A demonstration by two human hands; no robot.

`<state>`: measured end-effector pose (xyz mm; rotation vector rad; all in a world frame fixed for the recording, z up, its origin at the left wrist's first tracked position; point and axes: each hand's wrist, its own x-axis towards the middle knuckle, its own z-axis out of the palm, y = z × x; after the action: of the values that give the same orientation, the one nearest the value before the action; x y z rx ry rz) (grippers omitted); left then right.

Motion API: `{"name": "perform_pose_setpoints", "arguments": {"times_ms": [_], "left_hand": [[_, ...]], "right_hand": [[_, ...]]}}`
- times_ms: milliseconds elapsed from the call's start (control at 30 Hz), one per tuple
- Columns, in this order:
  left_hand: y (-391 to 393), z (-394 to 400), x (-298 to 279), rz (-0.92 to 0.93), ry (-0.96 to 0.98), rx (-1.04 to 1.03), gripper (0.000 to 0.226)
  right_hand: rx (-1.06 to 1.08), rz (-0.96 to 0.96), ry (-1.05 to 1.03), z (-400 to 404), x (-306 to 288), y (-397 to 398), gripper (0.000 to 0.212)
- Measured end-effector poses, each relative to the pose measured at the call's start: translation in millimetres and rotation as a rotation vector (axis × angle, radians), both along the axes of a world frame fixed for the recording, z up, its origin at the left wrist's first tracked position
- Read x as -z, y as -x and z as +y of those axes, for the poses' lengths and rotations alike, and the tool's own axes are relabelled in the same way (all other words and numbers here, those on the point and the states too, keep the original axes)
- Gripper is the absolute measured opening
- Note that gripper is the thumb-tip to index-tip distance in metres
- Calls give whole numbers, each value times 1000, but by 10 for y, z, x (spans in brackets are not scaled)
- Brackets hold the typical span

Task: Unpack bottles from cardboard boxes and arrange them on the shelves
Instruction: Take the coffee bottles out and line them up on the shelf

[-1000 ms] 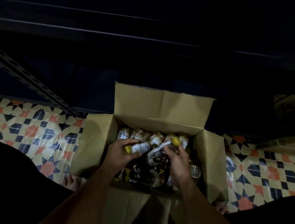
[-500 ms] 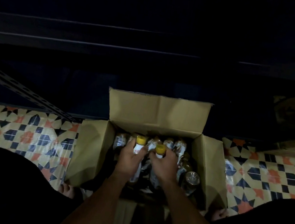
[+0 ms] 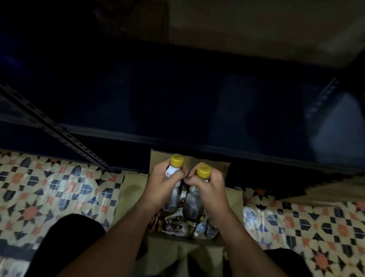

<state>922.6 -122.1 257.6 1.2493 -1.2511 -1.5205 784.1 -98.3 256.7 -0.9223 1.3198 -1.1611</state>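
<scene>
**Two bottles lifted, a boxful left to shelve**

At the far left, the slotted upright of the shelving is seen slanting across a dark shelf, on which no bottles can be made out; the gloom hides much of it, so it cannot be told whether anything is stored further back. Below it, a patterned floor is spread out.

Toward the centre, a yellow-capped bottle is gripped by the left hand, its fingers curled round the body just under the cap. Just beside it, a second yellow-capped bottle is gripped in the same way by the right hand, and the knuckles of the two hands are nearly touching. Both bottles are held upright above the open cardboard box, clear of its contents.

Inside the box, more bottles are seen lying in a jumble. The work is therefore judged to be at an early stage: one pair is raised but not yet placed, and the remainder is yet to be unpacked.
</scene>
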Motion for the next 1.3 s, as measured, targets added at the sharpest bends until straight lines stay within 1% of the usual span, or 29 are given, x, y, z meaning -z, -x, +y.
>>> {"name": "perform_pose_setpoints", "arguments": {"times_ms": [33, 200, 333, 400, 467, 567, 633, 700, 800, 900, 1000, 1033, 1100, 1133, 1233, 1300], "left_hand": [[-11, -20, -308, 4, 32, 13, 8], [-7, -64, -1902, 23, 197, 33, 5], [38, -151, -3047, 87, 339, 21, 6], [58, -212, -3478, 119, 397, 12, 9], [79, -311, -3935, 176, 451, 17, 16], [125, -483, -4482, 247, 525, 11, 27], [149, -625, -4775, 252, 581, -10, 27], [172, -752, -4994, 258, 620, -27, 22], [229, -941, -5126, 256, 650, -28, 18], [280, -1105, -5062, 220, 654, -36, 19], [296, -1210, -4948, 203, 669, 1, 6], [297, -1247, -4920, 191, 673, -6, 12], [309, -1327, -4884, 181, 673, -18, 25], [322, -1372, -4870, 177, 677, -16, 29], [381, -1487, -4868, 179, 661, -9, 30], [410, -1556, -4862, 189, 654, -14, 23]], "right_hand": [[-8, -19, 18, -25, -296, 9, 14], [-33, 91, 223, -92, -1915, 56, 7], [-19, 113, 376, -163, -3119, 81, 4], [-22, 113, 443, -211, -3575, 79, 7], [-12, 115, 500, -292, -4065, 93, 8], [14, 122, 570, -440, -4631, 113, 7], [34, 147, 616, -577, -4917, 136, 7], [51, 156, 645, -717, -5116, 158, 7], [80, 193, 678, -930, -5240, 181, 9], [106, 209, 660, -1109, -5177, 198, 6], [149, 175, 613, -1271, -5048, 259, 4], [156, 173, 607, -1325, -5020, 286, 4], [162, 202, 618, -1422, -4991, 327, 11], [160, 216, 631, -1466, -4986, 334, 13], [174, 223, 655, -1574, -4996, 325, 13], [203, 245, 658, -1642, -4999, 326, 10]]}}
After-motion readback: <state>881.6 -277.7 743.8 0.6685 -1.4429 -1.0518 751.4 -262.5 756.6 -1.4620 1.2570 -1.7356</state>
